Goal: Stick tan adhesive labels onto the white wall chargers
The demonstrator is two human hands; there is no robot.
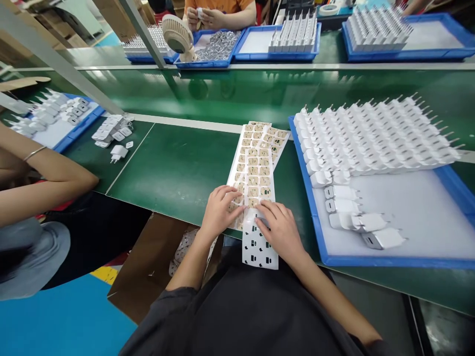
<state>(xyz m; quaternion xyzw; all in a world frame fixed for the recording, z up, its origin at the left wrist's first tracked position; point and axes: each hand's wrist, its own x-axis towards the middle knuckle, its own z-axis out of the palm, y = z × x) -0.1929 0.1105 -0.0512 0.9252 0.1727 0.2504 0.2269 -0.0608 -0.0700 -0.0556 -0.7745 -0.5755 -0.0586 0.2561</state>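
Observation:
A long sheet of tan stickers [259,179] lies over other sticker sheets [239,163] on the green bench. Its lower part, white backing with dark cut-outs, hangs past the bench edge. My left hand [219,211] rests at the sheet's left side, fingers curved and apart, thumb tip at its edge. From the right, my right hand [282,231] reaches over the sheet. Its fingertips touch the lowest sticker row, and its thumb is spread below the index finger. Any small piece under the fingertips is too hidden to make out.
At right stands a blue tray [315,232] with rows of white plug chargers [371,133] and several lying loose. Left are more chargers [113,129] and a co-worker's arm [48,173]. Below sits a cardboard box [144,262]. Across the bench are a fan [178,34] and blue trays [256,42].

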